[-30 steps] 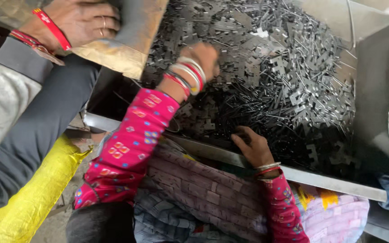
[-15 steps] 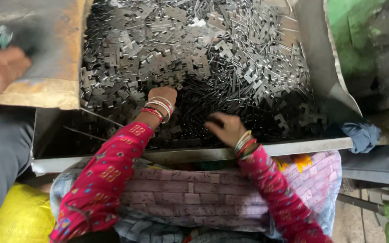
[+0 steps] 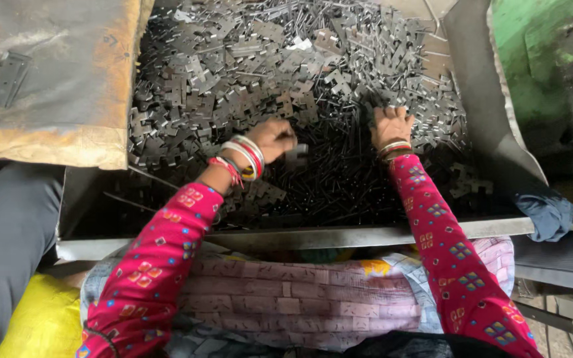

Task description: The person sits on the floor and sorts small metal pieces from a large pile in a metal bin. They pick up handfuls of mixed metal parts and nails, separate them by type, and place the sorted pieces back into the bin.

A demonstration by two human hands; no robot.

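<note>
- Head view: a heap of flat, notched metal stampings (image 3: 247, 79) fills a large sheet-metal bin (image 3: 479, 113), piled highest toward the far side and thinning out toward the near rim.
- Thin dark metal rods or pins (image 3: 339, 179) lie in the near middle part of the bin, between the two hands and below them.
- Left hand (image 3: 274, 138): rests on the stampings near the centre of the bin, fingers curled together over one flat piece (image 3: 298, 154) at the fingertips. Whether that piece is truly clamped or only touched, I cannot tell.
- Right hand (image 3: 391, 123): pressed palm-down into the heap, right of centre. The fingers are dug into the stampings and partly hidden, so I cannot tell whether they are apart or closed on anything.
- The two hands are well apart, with the dark rods between them.
- Both wrists carry bangles (image 3: 245, 156); both arms wear red patterned sleeves (image 3: 167, 258).
- A pink patterned cloth (image 3: 313, 298) covers the lap just below the near rim of the bin.
- A rusty-edged metal sheet (image 3: 48, 73) overlaps the bin's far left corner, with one stamping lying on it.
- A grey-clad leg of another person (image 3: 8, 252) is at the left, beside a yellow sack (image 3: 41, 325).
- A blue rag (image 3: 546, 213) hangs at the bin's right corner.
</note>
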